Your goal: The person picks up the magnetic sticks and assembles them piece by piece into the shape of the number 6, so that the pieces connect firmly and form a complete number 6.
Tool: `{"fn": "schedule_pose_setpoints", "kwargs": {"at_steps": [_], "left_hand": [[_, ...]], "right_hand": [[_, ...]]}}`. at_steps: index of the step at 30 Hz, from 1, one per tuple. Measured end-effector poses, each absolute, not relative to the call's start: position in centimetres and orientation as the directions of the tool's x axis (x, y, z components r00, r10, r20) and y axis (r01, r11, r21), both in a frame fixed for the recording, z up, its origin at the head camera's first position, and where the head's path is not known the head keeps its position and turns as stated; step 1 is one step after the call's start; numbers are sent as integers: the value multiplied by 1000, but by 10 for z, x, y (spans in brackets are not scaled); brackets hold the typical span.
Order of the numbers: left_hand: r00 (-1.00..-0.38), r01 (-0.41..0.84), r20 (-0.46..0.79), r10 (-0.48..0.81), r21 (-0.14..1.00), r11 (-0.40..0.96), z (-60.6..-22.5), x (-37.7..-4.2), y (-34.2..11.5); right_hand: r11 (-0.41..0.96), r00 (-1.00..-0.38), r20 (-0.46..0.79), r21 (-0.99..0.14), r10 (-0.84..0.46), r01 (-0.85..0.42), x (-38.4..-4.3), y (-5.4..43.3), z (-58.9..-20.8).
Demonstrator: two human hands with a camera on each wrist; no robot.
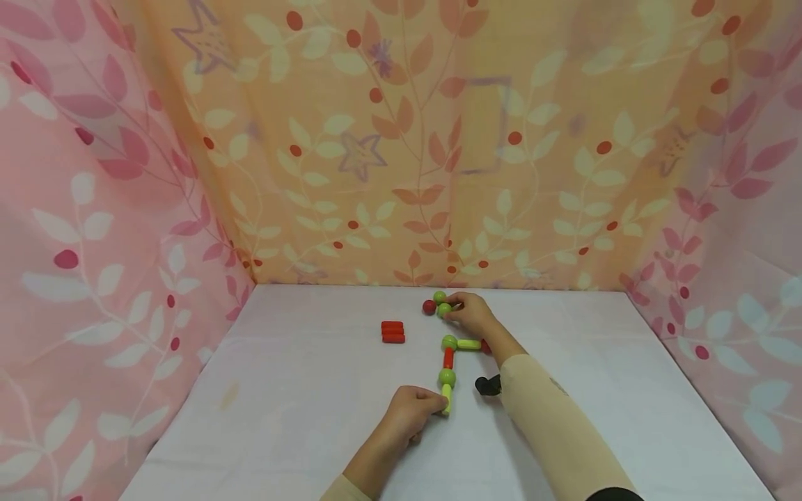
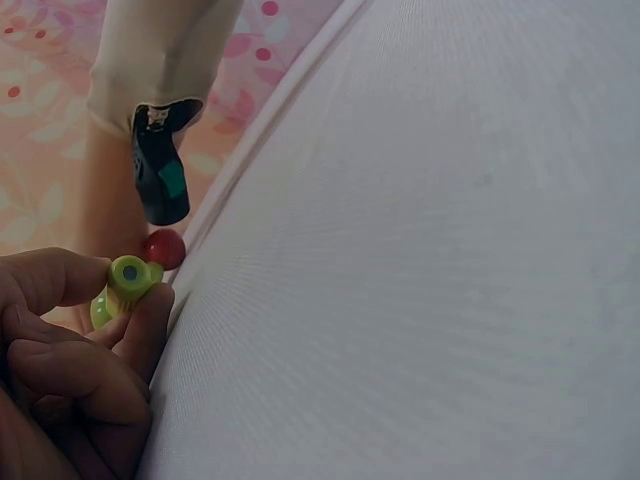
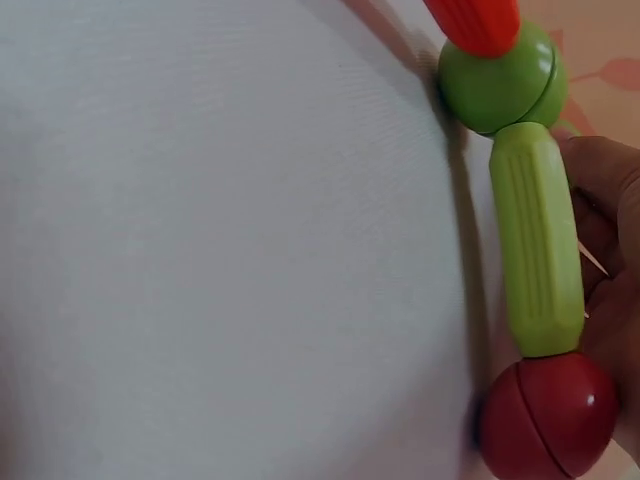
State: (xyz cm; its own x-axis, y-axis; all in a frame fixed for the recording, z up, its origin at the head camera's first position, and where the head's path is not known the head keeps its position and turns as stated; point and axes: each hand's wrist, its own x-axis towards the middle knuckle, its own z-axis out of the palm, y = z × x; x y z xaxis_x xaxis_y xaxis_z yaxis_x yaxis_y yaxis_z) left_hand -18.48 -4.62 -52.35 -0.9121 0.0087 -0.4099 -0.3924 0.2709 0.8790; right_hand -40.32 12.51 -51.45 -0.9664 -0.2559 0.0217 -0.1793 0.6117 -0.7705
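A jointed chain of toy rods and balls lies on the table. My left hand pinches the free end of its near light green rod; that rod's end faces the camera in the left wrist view. From there the chain runs through a green ball, a red rod, another green ball and a light green rod to a red ball, partly behind my right wrist in the head view. Farther back, my right hand grips a loose green ball between thumb and fingers.
Beside the gripped ball sit another green ball and a red ball. Several red rods lie side by side to their left. A black wrist device sticks out from the right sleeve. Patterned cloth walls the table's back and sides.
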Motion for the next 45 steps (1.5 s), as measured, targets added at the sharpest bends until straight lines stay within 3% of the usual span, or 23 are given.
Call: {"fn": "schedule_pose_setpoints", "kwargs": {"at_steps": [11,21,32,45], "left_hand": [[-904,-406,-428,10,865,294,-522,-185,-42],[-898,-416,-441,13,858,302,-518,-183,-42],[-901,-396,-432,26,848,352,-512,-191,-40],[-905,-362,-419,77,851,380,-515,-213,-39]], "right_hand": [[602,-954,145,-748,-262,-279,-391,138,-487],[582,-960,166,-767,-224,-268,-346,151,-462],[520,-979,84,-837,-187,-171,-285,162,-457],[468,-978,-21,-880,-207,-80,-237,167,-486]]}}
